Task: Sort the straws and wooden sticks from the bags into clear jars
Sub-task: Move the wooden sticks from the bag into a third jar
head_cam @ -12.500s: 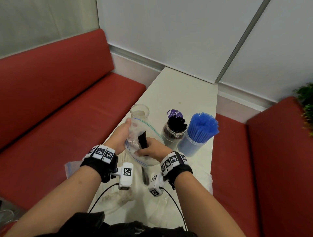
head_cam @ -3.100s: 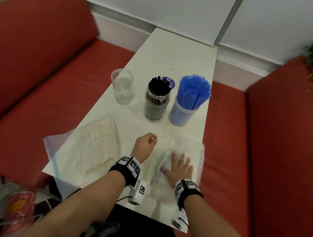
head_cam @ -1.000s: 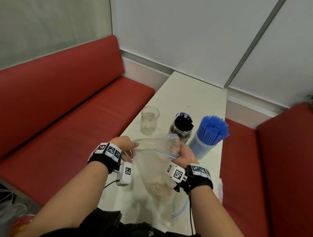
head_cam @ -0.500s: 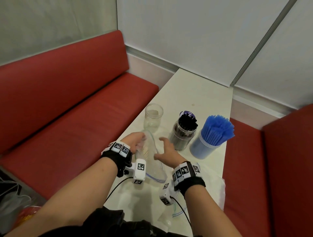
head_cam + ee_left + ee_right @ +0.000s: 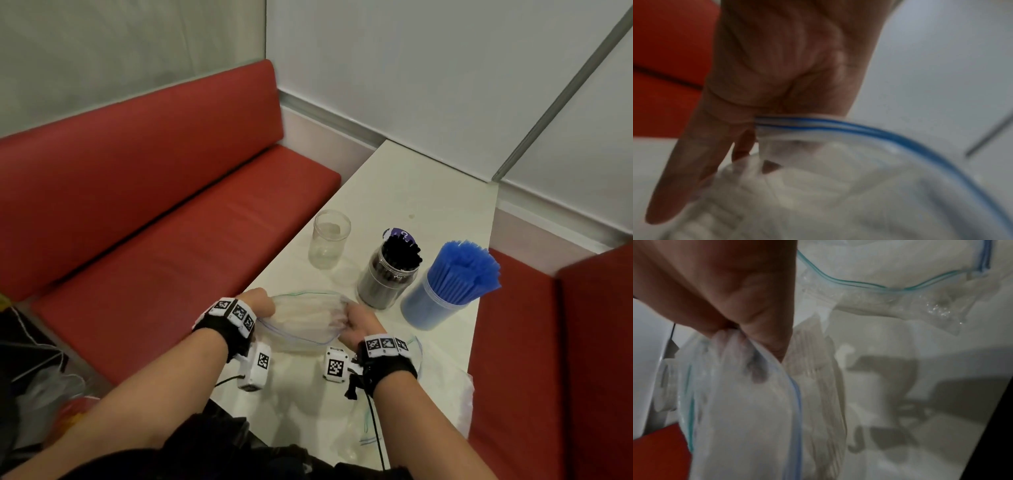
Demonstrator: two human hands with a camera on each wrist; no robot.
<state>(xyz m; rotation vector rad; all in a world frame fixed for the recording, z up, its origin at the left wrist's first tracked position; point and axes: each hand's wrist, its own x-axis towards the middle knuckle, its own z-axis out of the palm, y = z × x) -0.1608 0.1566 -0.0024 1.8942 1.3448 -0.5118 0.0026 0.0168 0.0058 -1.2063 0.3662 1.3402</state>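
Now left hand (image 5: 257, 305) and right hand (image 5: 356, 323) pinch opposite rims, zip bag (image 5: 301, 318) spread between.

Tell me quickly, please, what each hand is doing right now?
Left hand: grips one side of the clear zip bag at its rim.
Right hand: pinches the opposite side of the bag's rim, holding it open.
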